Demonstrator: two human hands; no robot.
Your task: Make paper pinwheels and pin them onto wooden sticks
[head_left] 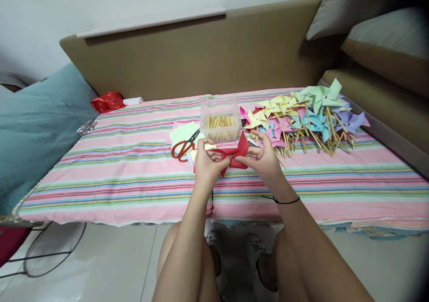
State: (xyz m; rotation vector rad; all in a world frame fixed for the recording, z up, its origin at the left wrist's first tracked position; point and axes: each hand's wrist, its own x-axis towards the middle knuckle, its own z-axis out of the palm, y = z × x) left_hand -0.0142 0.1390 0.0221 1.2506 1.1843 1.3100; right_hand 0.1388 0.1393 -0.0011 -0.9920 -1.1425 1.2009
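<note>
A red paper pinwheel point(240, 151), partly folded, is held between my two hands over the striped cloth. My left hand point(209, 162) pinches its left side, thumb near the middle. On the right side my right hand point(264, 157) grips it with thumb and fingers. Just beyond is a clear plastic box point(219, 107) with many short wooden sticks point(221, 125). Red-handled scissors point(182, 150) lie left of my left hand on light green paper sheets point(182, 132). Finished pinwheels point(315, 114) on sticks, in several colours, are piled to the right.
The striped cloth point(134, 159) covers a long seat with a brown backrest point(201, 60). A red plastic bag point(107, 102) and a white roll point(133, 101) lie at the back left, near a blue cushion point(50, 123). Grey cushions stand at the right.
</note>
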